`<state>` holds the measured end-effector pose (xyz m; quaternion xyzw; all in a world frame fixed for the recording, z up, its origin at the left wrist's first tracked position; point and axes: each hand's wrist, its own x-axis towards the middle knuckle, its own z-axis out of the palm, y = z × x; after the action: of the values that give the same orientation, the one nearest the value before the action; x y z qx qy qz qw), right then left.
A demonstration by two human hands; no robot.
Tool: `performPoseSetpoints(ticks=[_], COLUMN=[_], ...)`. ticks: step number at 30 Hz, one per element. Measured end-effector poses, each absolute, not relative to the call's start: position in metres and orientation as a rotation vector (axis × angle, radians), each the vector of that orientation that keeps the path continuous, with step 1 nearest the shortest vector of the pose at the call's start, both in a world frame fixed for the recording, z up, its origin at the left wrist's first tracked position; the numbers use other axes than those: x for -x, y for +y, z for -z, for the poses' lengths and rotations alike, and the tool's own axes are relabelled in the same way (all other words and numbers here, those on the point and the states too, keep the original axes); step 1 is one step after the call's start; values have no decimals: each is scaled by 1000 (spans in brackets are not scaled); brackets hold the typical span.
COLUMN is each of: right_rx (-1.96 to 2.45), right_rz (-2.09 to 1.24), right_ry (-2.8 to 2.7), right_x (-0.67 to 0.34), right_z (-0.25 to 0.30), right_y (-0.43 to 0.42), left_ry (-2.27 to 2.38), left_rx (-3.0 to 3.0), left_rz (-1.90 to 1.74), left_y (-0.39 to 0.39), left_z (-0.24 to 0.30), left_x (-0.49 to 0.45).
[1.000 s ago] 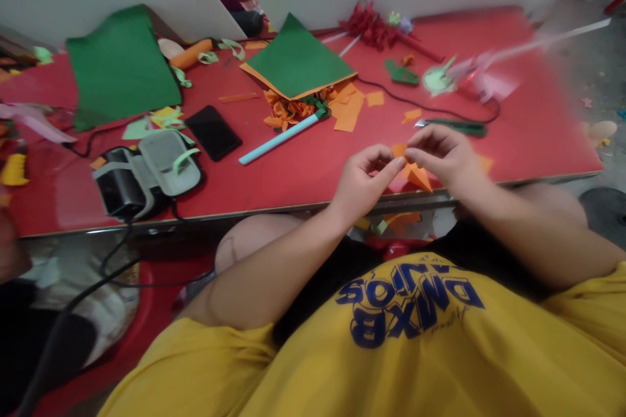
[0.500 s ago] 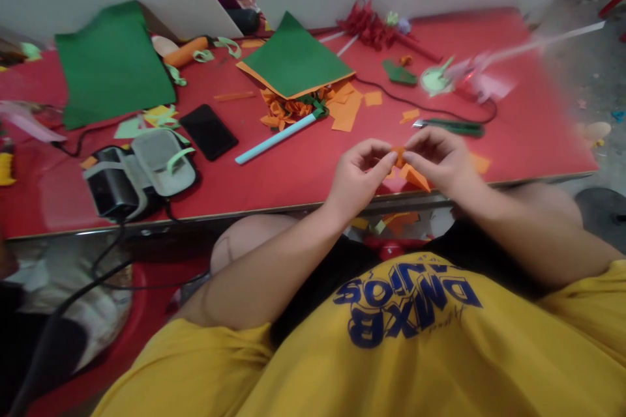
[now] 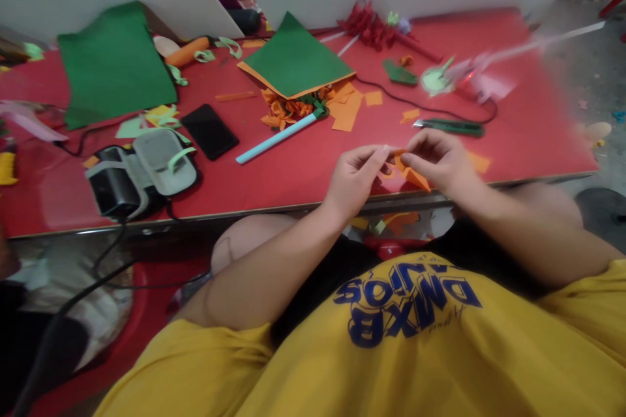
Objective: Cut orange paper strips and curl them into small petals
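Both my hands meet over the near edge of the red table (image 3: 293, 169). My left hand (image 3: 355, 177) pinches one end of a small folded orange paper piece (image 3: 413, 176) with thumb and forefinger. My right hand (image 3: 437, 158) grips the same paper from the other side, fingers curled over it. The paper's pointed corner sticks out below my right hand. Most of the piece is hidden by my fingers.
On the table lie green paper sheets (image 3: 115, 68), a green-on-orange sheet stack (image 3: 296, 58), orange scraps (image 3: 345, 111), an orange paper flower on a light blue stick (image 3: 278, 137), a black phone (image 3: 209, 131), a grey pouch (image 3: 163, 159), a black cable (image 3: 430, 107) and red paper flowers (image 3: 369, 23).
My fingertips have shifted slightly on the orange paper, the left fingers stretching toward the right hand. Both hands stay in the same spot at the table edge.
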<state>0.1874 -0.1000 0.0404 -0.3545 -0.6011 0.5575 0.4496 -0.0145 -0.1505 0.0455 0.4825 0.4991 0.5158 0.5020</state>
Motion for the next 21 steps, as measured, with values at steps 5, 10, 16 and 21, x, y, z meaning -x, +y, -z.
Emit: performPoseSetpoints(ticks=[5,10,16,21], right_rx=[848,838,832,850], right_rz=[-1387,-1418,-1445,-1456], right_ry=[-1487,-1481,-1470,-1463], right_x=[-188,-188,-188,-188], right_z=[-45,-48,-51,-53], right_y=[-101,-102,-103,-102], left_ry=[1207,1155,1155,1222], left_rx=[-1090,-1135,-1269,-1353], left_rz=[-1154,-1162,-1203,-1173], left_y=[-149,-146,-145,-144], left_z=[-50,-53,-49,-54], left_x=[18,19,21,23])
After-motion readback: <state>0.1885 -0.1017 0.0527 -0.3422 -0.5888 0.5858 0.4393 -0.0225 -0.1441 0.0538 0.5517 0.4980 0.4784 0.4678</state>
